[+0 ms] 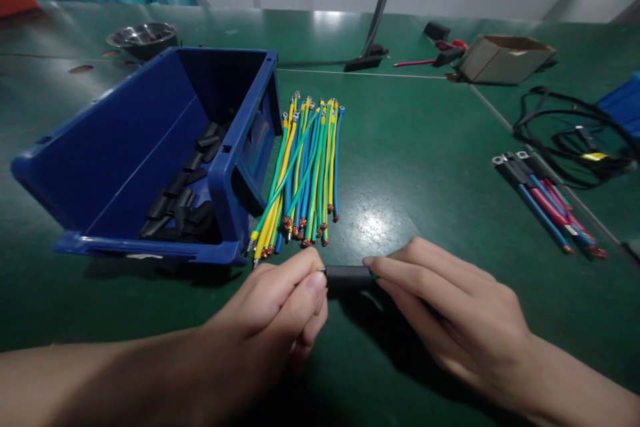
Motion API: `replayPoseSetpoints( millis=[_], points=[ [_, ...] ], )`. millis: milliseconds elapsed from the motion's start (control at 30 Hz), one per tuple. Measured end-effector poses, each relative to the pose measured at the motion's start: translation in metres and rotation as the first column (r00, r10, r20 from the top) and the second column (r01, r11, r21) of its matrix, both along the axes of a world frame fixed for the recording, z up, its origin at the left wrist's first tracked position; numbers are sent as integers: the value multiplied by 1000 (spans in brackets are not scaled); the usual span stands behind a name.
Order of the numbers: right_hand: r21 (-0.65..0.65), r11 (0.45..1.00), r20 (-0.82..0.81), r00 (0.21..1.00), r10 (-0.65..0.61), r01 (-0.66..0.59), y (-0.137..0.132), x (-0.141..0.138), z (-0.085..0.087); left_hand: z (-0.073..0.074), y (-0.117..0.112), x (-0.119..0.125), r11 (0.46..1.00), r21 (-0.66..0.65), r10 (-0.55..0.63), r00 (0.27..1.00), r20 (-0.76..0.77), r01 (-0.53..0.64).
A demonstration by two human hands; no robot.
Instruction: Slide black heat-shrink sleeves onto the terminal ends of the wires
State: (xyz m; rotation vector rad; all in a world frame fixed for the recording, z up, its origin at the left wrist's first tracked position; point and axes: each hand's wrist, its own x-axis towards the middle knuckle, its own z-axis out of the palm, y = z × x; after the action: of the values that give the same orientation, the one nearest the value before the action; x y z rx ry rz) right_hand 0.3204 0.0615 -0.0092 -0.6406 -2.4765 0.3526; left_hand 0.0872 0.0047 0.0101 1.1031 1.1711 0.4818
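Left hand [285, 307] clamps its fingers [313, 283] on a wire's metal end [323, 270]; right hand [450, 307] pinches the black sleeve [349, 277], toward the worktop's [425, 147] near edge. Sleeving seems in hand; next likely calls for straight sliding.

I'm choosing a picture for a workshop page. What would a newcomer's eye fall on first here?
Likely the pile of bright green, yellow and blue insulated wires lying on the green tabletop near the centre. Just left of them, a large blue plastic bin holds small black tubes. Closest to the camera, a short black tube sits between the bare left hand and right hand.
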Motion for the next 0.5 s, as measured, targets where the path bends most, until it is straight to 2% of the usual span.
replayPoseSetpoints(
  millis=[100,367,500],
  points=[
    [-9,1000,3,1000,6,-6,0,0,1,-1,0,4,999,26,49,998,-37,-48],
    [-17,1000,-33,999,-3,2,0,-3,-3,-9,4,6,1000,27,-7,1000,-6,8],
    [108,993,69,996,-61,54,2,-4,6,-12,2,6,999,15,45,999,5,-45]
  ],
)
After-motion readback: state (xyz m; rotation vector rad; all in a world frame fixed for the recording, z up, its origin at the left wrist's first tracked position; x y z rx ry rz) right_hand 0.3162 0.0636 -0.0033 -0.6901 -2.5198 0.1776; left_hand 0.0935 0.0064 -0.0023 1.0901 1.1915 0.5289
